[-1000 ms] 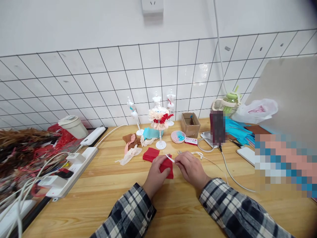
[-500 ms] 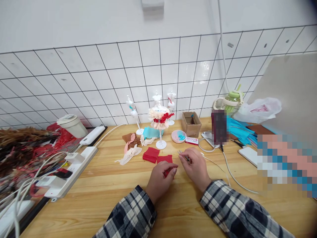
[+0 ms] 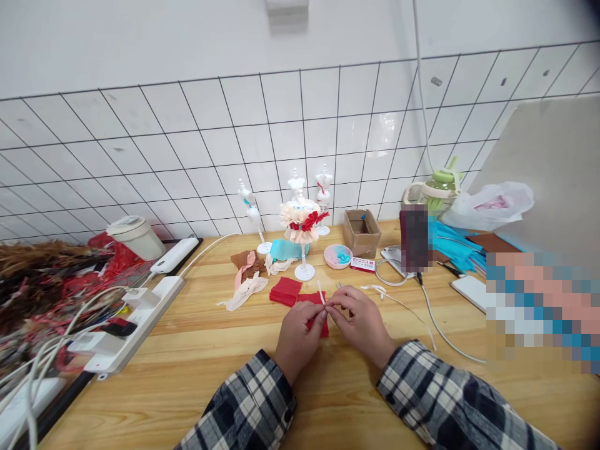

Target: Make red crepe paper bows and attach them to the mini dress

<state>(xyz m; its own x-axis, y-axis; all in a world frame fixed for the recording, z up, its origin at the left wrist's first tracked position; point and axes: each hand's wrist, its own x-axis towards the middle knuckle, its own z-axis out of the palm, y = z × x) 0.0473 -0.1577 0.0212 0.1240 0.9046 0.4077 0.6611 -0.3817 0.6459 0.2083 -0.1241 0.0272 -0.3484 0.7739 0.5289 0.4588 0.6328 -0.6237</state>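
Observation:
A thin white strip [image 3: 321, 292] rises from the point where my hands' fingertips meet. My left hand [image 3: 297, 337] is closed, thumb and forefinger pinching the strip's lower end. Fingertips of my right hand [image 3: 360, 319] press together at that same spot. Small metal tweezer tips [image 3: 340, 285] poke out beyond its knuckles; the rest is hidden by the hand. Red fabric [image 3: 312, 299] lies under and behind my left fingers, partly covered. Folded red cloth [image 3: 285, 291] rests just beyond. Behind it stands a white mini dress form [image 3: 304, 256] with a cream ruffle and red bow.
More small dress forms [image 3: 253, 215] stand by the tiled wall. Fabric scraps [image 3: 246, 290] lie left. A pink dish [image 3: 337, 256], cardboard box [image 3: 362, 234] and red-white packet [image 3: 362, 265] sit behind my right hand. White cords [image 3: 407, 306] trail rightward; a power strip [image 3: 140, 325] lies left.
My right hand has moved left until its fingertips meet those of my left hand. A white strip now stands up between them. A white curled piece shows beside my right hand.

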